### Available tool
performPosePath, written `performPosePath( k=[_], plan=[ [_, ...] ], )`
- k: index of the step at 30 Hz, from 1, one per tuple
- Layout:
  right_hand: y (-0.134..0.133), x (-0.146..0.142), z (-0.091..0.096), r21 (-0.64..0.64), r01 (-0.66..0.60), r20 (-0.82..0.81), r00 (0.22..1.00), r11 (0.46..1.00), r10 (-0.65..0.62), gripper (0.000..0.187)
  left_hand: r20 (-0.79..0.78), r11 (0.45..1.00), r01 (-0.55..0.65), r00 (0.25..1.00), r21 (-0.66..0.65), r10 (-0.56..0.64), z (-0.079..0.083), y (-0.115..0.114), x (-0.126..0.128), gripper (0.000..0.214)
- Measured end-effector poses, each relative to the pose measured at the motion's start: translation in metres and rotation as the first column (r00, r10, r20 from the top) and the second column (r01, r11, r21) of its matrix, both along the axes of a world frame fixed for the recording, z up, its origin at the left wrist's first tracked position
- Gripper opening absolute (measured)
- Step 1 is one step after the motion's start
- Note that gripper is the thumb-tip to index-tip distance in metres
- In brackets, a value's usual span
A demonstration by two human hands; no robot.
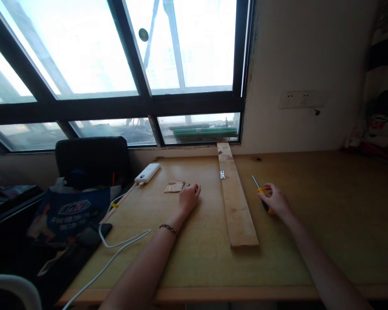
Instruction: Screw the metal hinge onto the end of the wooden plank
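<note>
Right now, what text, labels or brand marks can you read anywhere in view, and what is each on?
Blue bag: white logo and a line of characters under it, too blurred to read.
Small packet by the left hand: no print legible.
Power bank: no markings legible.
Screwdriver at the right hand: none visible.
Nothing else bears text.
</note>
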State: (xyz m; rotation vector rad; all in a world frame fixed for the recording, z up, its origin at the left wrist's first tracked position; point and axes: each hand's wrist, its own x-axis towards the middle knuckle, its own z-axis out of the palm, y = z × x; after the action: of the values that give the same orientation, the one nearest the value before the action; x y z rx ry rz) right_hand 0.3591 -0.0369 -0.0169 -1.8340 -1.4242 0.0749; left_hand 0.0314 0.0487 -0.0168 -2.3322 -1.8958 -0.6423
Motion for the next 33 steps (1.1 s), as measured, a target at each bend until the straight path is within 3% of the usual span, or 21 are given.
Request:
performPosePath(
  k=[5,9,12,15,17,20,22,24,26,28,31,32,33],
  plan=[
    [0.001,-0.005,-0.015,-0.167,0.047,0.168,0.986,0.985,-0.018,0.048,-0.082,0.997,-0.002,0.997,-0.071,-0.004,0.003,-0.003,0.002,0.045],
    [0.0,-0.005,-0.016,-0.218,0.025,0.144,0.99,0.976,0.007,0.041,-0.113,0.993,0.01,0.993,-0.116,-0.023,0.003,-0.004,0.003,0.046],
    [0.002,-0.004,-0.014,-0.148,-0.038,0.018,0.999,0.988,0.041,0.044,-0.115,0.992,0.047,0.992,-0.113,-0.06,0.001,-0.003,0.002,0.046],
    [0.005,-0.006,-0.01,0.02,-0.048,-0.285,0.957,0.999,0.051,0.041,-0.095,0.991,0.086,0.991,-0.098,-0.095,-0.002,0.0,0.002,0.044],
    [0.005,-0.008,-0.006,0.144,-0.018,-0.543,0.834,0.989,0.094,0.037,-0.063,0.991,0.103,0.992,-0.089,-0.108,-0.004,0.002,0.001,0.042],
    [0.003,-0.008,0.004,0.262,0.0,-0.827,0.515,0.965,0.224,0.028,0.017,0.991,0.121,0.993,-0.063,-0.12,-0.006,0.003,-0.001,0.039],
    [-0.001,-0.008,0.011,0.315,-0.033,-0.896,0.319,0.949,0.309,0.025,0.108,0.99,0.136,0.985,-0.03,-0.133,-0.007,0.002,-0.002,0.035],
    [-0.005,-0.007,0.017,0.376,-0.1,-0.905,0.174,0.921,0.389,0.028,0.255,0.986,0.164,0.953,0.013,-0.162,-0.009,0.003,-0.001,0.032],
    [-0.007,-0.009,0.022,0.442,-0.175,-0.885,0.078,0.88,0.46,0.034,0.473,0.982,0.185,0.863,0.032,-0.177,-0.01,0.006,0.005,0.03],
    [-0.008,-0.012,0.026,0.503,-0.207,-0.851,0.049,0.839,0.522,0.041,0.734,0.976,0.217,0.667,-0.028,-0.128,-0.01,0.012,0.016,0.026],
    [-0.006,-0.019,0.027,0.565,-0.163,-0.804,0.111,0.809,0.584,0.051,0.983,0.91,0.387,0.158,-0.15,0.095,-0.008,0.026,0.042,0.018],
    [-0.006,-0.021,0.026,0.574,-0.141,-0.797,0.132,0.807,0.59,0.052,0.983,0.88,0.448,-0.017,-0.158,0.185,-0.008,0.032,0.052,0.014],
    [-0.006,-0.023,0.025,0.577,-0.118,-0.795,0.146,0.808,0.589,0.052,0.946,0.837,0.517,-0.142,-0.179,0.29,-0.007,0.037,0.061,0.012]
  ],
)
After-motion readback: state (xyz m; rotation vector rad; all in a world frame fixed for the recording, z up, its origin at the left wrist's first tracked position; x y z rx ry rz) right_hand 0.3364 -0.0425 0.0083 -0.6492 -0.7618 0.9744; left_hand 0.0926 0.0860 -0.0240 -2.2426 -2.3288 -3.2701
